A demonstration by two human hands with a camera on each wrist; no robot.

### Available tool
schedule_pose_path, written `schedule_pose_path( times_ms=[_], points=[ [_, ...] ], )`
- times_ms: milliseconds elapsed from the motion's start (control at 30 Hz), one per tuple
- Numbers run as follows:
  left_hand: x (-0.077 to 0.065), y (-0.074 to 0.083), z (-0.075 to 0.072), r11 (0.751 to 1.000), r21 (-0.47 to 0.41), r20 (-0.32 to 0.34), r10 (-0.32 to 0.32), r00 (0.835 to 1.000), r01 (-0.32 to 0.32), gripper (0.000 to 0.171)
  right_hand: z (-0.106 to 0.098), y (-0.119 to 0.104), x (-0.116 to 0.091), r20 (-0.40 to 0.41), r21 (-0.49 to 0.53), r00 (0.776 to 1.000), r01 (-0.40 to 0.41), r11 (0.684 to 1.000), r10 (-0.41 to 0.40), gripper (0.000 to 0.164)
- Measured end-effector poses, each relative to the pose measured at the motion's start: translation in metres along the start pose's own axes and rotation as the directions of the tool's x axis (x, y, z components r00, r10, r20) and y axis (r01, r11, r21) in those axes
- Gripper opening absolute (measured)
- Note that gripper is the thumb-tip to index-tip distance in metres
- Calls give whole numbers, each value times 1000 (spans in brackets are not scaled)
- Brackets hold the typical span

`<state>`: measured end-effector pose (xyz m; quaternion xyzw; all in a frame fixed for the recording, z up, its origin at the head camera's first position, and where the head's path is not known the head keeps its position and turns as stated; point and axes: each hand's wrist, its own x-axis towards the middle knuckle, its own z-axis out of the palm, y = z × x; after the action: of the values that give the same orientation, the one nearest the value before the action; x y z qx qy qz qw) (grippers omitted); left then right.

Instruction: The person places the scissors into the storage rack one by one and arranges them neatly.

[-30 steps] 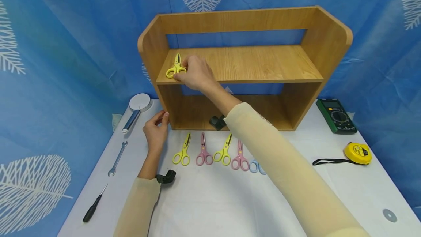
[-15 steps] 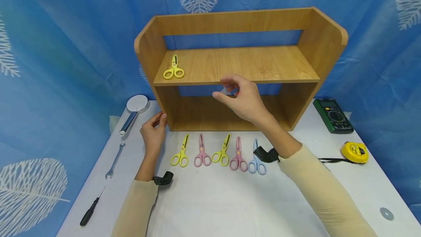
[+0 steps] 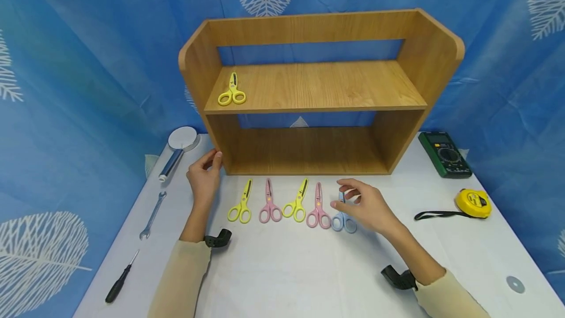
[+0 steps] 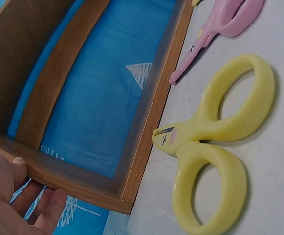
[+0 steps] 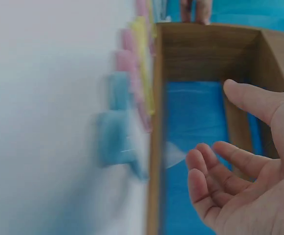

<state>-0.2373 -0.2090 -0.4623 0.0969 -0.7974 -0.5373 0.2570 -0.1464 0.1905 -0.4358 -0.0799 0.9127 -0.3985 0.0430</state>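
Observation:
My left hand holds the front edge of the left side panel of a two-tier wooden shelf, its fingertips against the panel in the left wrist view. Over the blue scissors, my right hand hovers with fingers relaxed and nothing in its grasp; it partly covers their blades. To their left, in a row before the shelf, lie pink scissors, yellow scissors, more pink scissors and more yellow scissors. One yellow pair of scissors lies on the upper tier, at the left.
Down the table's left side are a round white-headed object with a blue handle, a wrench and a screwdriver. At the right lie a green-cased multimeter, a yellow tape measure and a grey washer.
The right hand has let go of the yellow scissors on the upper tier and moved right and down to the blue scissors. The left hand has stayed at the shelf's side.

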Motion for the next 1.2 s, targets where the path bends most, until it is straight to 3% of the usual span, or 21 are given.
schedule_pose_path(
  times_ms=[233, 500, 633, 800, 967, 1200],
  points=[
    [0, 0, 0, 1000, -1, -6, -8, 1000, 8, 37, 15, 30, -21, 11, -44, 993, -116, 992, 117, 66],
    [2, 0, 0, 1000, -26, -11, 11, 1000, -12, 36, 18, 36, -25, 17, -106, 992, -123, 987, 125, 40],
    [1, 0, -1, 1000, -30, -3, 8, 1000, -8, 35, 14, 32, -27, 27, -63, 986, -162, 985, 164, 33],
    [1, 1, -1, 999, -39, -7, 4, 1000, -4, 35, 1, 18, -31, 49, 62, 979, -202, 977, 200, 38],
    [0, 2, -1, 999, -36, -3, -10, 1000, 10, 36, -20, -10, -31, 44, 153, 992, -128, 980, 122, 45],
    [-1, -1, 0, 999, -35, -4, -11, 1000, 10, 35, -56, -72, -17, -32, 248, 996, 87, 965, -82, 41]
  ],
)
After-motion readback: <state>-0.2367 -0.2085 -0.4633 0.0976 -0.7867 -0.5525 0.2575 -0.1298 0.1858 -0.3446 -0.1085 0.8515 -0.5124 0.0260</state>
